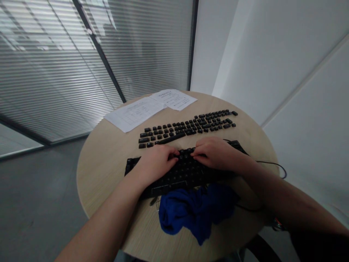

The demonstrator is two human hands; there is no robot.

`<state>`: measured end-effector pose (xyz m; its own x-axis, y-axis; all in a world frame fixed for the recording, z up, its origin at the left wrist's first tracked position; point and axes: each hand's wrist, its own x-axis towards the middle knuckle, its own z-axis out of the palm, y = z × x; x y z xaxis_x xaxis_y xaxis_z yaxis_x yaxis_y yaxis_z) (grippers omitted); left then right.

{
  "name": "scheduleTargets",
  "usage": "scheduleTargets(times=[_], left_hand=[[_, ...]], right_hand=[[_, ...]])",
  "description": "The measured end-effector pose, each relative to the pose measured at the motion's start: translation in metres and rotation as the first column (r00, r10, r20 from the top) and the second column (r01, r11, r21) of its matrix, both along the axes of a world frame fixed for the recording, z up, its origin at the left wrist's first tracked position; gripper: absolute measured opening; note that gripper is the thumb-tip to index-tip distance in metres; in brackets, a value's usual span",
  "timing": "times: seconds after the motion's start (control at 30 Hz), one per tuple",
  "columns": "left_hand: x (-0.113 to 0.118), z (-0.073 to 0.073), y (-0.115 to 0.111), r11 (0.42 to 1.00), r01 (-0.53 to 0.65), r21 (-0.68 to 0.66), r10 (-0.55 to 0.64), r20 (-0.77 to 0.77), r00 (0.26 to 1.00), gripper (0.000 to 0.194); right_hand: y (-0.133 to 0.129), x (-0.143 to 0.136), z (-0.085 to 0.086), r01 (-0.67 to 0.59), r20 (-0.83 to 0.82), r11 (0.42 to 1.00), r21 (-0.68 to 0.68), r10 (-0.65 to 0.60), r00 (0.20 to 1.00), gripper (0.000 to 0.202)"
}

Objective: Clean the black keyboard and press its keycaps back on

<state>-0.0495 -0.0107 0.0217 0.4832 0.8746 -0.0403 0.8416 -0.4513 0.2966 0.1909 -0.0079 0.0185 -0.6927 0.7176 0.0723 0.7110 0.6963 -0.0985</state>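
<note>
A black keyboard (188, 174) lies on the round table, its middle and lower rows bared of keycaps. Some keycaps sit along its far rows, around my fingers. My left hand (158, 162) rests over the keyboard's left half, its fingers curled in at the top row. From the right, my right hand (211, 151) reaches the same row, with thumb and fingers bent together close to the left fingertips. Whatever is between the fingers of either hand is too small or hidden to make out. Beyond the keyboard, loose black keycaps (188, 125) are laid out in rows, a long space bar (170, 138) among them.
A crumpled blue cloth (191, 211) lies at the near side, touching the keyboard's front. Printed paper sheets (152, 105) spread at the table's far left. A black cable (269, 163) runs off the right edge of the wooden table (100, 163). Blinds and white walls stand behind.
</note>
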Motion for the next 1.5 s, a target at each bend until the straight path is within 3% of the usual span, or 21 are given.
scheduleTargets(times=[0.33, 0.47, 0.63, 0.8, 1.0, 1.1, 1.23, 1.37, 1.5], left_hand=[[-0.002, -0.004, 0.005, 1.0, 0.01, 0.007, -0.01, 0.022, 1.0, 0.029], [-0.002, -0.004, 0.005, 0.999, 0.021, 0.027, -0.023, 0.076, 0.997, 0.026], [-0.003, 0.0, 0.003, 1.0, 0.006, 0.013, -0.007, 0.108, 0.994, 0.025], [-0.001, 0.001, 0.0, 1.0, 0.02, 0.016, -0.021, 0.095, 0.995, 0.03], [0.013, -0.007, -0.01, 0.971, 0.2, 0.133, -0.205, 0.024, 0.978, 0.04], [0.019, -0.014, -0.012, 0.96, 0.222, 0.169, -0.217, -0.049, 0.975, 0.045], [0.021, -0.02, -0.012, 0.952, 0.231, 0.202, -0.221, -0.073, 0.973, 0.046], [0.023, -0.021, -0.015, 0.933, 0.248, 0.261, -0.232, -0.092, 0.968, 0.039], [0.026, -0.023, -0.02, 0.921, 0.256, 0.292, -0.233, -0.112, 0.966, 0.03]], right_hand=[[-0.004, -0.006, -0.002, -0.035, 0.073, 0.998, 0.056, 0.031, 0.997, 0.019], [0.004, 0.002, -0.008, -0.004, -0.124, 0.997, 0.077, 0.013, 0.992, 0.023], [0.017, 0.022, -0.008, 0.199, -0.466, 0.965, 0.171, -0.099, 0.879, 0.029], [0.022, 0.029, -0.008, 0.256, -0.541, 0.95, 0.178, -0.123, 0.832, 0.027], [0.028, 0.03, -0.014, 0.329, -0.608, 0.914, 0.237, -0.125, 0.784, 0.026], [0.028, 0.034, -0.009, 0.387, -0.581, 0.878, 0.282, -0.165, 0.797, 0.027], [0.041, 0.038, 0.008, 0.377, -0.415, 0.869, 0.32, -0.23, 0.881, 0.027], [0.086, 0.036, 0.023, 0.388, -0.207, 0.872, 0.297, -0.338, 0.918, 0.031], [0.145, 0.034, 0.024, 0.462, 0.015, 0.86, 0.216, -0.476, 0.879, 0.032]])
